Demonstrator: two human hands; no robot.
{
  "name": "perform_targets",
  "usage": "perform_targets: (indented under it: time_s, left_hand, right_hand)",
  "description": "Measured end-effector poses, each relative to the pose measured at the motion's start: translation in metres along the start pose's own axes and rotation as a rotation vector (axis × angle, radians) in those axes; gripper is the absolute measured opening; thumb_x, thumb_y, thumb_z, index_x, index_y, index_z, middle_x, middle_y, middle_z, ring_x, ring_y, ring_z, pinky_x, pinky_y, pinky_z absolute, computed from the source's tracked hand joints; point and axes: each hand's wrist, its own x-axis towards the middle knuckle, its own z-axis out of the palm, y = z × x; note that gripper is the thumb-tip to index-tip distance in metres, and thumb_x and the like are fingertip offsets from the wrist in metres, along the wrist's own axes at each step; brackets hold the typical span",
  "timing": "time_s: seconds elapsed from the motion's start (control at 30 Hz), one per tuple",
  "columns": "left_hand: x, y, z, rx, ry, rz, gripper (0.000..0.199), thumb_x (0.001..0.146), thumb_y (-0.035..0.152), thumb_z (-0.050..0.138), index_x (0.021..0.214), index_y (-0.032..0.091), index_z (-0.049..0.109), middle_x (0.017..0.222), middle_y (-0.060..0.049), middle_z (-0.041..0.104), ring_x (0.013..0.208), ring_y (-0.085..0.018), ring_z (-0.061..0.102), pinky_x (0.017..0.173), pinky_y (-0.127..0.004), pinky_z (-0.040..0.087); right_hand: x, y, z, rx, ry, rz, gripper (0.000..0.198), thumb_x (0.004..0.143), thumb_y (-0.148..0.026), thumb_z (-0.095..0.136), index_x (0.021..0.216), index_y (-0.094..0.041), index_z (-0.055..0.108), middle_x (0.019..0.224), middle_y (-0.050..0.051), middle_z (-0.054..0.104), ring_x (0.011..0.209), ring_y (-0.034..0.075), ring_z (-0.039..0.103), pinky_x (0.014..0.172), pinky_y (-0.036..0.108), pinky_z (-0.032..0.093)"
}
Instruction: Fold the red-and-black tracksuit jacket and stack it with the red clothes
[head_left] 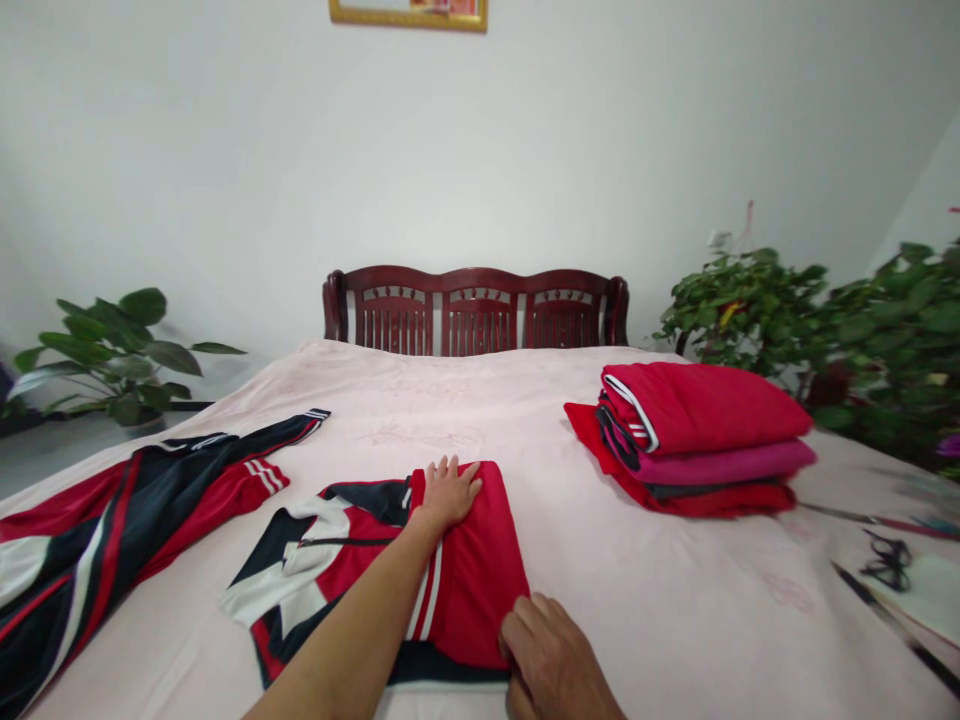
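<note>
A red, white and navy zip-up jacket [360, 555] lies partly folded on the bed in front of me. Its red lower section, with white-striped ribbing, is to the right. My left hand [450, 493] rests flat on the upper part of that section, fingers spread. At the near right corner, my right hand [559, 655] has its fingers curled around the fabric edge, pinching it. My left forearm crosses over the jacket and covers part of it.
Striped navy and red clothing [112, 530] lies spread at the left. A folded pile of red and magenta clothes [705, 435] sits at the right. Beyond it are black glasses [887, 560] and a long dark strap-like item [892, 620]. A wooden headboard [480, 310] and potted plants border the bed.
</note>
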Motion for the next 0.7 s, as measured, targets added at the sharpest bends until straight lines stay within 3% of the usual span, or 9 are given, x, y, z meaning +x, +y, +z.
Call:
perform_targets:
  time_s: [0.13, 0.23, 0.3, 0.33, 0.4, 0.5, 0.6, 0.7]
  left_hand:
    - [-0.004, -0.001, -0.002, 0.012, 0.066, -0.003, 0.055, 0.100, 0.045, 0.037, 0.152, 0.028, 0.041, 0.160, -0.013, 0.037, 0.148, -0.036, 0.029, 0.118, -0.056, 0.020]
    - [-0.016, 0.005, -0.006, 0.013, 0.128, -0.026, 0.052, 0.100, 0.037, 0.036, 0.150, 0.023, 0.043, 0.161, -0.014, 0.034, 0.149, -0.035, 0.027, 0.119, -0.054, 0.022]
    - [-0.030, 0.011, -0.008, 0.001, 0.169, -0.027, 0.052, 0.099, 0.033, 0.038, 0.148, 0.020, 0.046, 0.161, -0.014, 0.035, 0.149, -0.034, 0.028, 0.119, -0.053, 0.024]
    - [-0.038, 0.014, -0.009, -0.013, 0.185, -0.021, 0.052, 0.098, 0.032, 0.039, 0.148, 0.018, 0.046, 0.160, -0.015, 0.036, 0.149, -0.034, 0.029, 0.119, -0.052, 0.025]
    - [-0.055, 0.018, -0.009, -0.049, 0.194, -0.010, 0.055, 0.096, 0.032, 0.042, 0.148, 0.015, 0.046, 0.159, -0.016, 0.037, 0.148, -0.033, 0.030, 0.120, -0.049, 0.026]
    - [-0.079, 0.018, -0.009, -0.071, 0.131, -0.034, 0.061, 0.096, 0.036, 0.044, 0.150, 0.008, 0.042, 0.158, -0.021, 0.038, 0.147, -0.034, 0.033, 0.120, -0.045, 0.028]
    - [-0.093, 0.012, -0.010, -0.067, 0.100, -0.064, 0.061, 0.098, 0.038, 0.041, 0.150, 0.006, 0.042, 0.156, -0.022, 0.040, 0.146, -0.034, 0.035, 0.120, -0.045, 0.029]
    - [-0.099, 0.007, -0.012, -0.076, 0.118, -0.066, 0.059, 0.101, 0.040, 0.036, 0.149, 0.007, 0.044, 0.155, -0.020, 0.043, 0.147, -0.032, 0.034, 0.120, -0.045, 0.028]
  right_hand:
    - [-0.020, 0.003, 0.019, 0.174, -0.094, -0.096, 0.018, 0.073, -0.009, 0.051, 0.060, -0.022, 0.050, 0.056, -0.002, 0.055, 0.054, 0.015, 0.044, 0.055, 0.029, 0.030]
    - [-0.016, 0.018, -0.004, 0.430, -0.050, 0.198, 0.020, 0.083, -0.014, 0.044, 0.072, -0.024, 0.058, 0.067, -0.001, 0.063, 0.062, 0.015, 0.054, 0.060, 0.026, 0.040]
    - [-0.003, 0.037, -0.025, 0.392, 0.105, 0.443, 0.026, 0.090, -0.020, 0.038, 0.088, -0.024, 0.064, 0.083, 0.003, 0.069, 0.078, 0.019, 0.062, 0.074, 0.029, 0.047]
    - [0.006, 0.047, -0.032, 0.294, 0.146, 0.490, 0.029, 0.091, -0.021, 0.038, 0.099, -0.023, 0.066, 0.096, 0.007, 0.071, 0.091, 0.022, 0.063, 0.084, 0.033, 0.048]
    - [0.024, 0.065, -0.036, 0.052, 0.114, 0.496, 0.039, 0.090, -0.021, 0.040, 0.118, -0.019, 0.066, 0.122, 0.014, 0.067, 0.118, 0.030, 0.057, 0.102, 0.045, 0.042]
    - [0.046, 0.074, -0.022, -0.136, -0.098, 0.423, 0.049, 0.092, -0.026, 0.042, 0.136, -0.014, 0.059, 0.144, 0.020, 0.055, 0.140, 0.036, 0.041, 0.116, 0.057, 0.026]
    - [0.060, 0.067, -0.005, -0.090, -0.256, 0.290, 0.054, 0.093, -0.026, 0.041, 0.144, -0.016, 0.052, 0.154, 0.016, 0.045, 0.148, 0.034, 0.029, 0.121, 0.056, 0.015]
    - [0.071, 0.056, 0.009, 0.071, -0.267, 0.294, 0.057, 0.093, -0.025, 0.037, 0.148, -0.016, 0.048, 0.158, 0.015, 0.037, 0.150, 0.032, 0.026, 0.122, 0.055, 0.014]
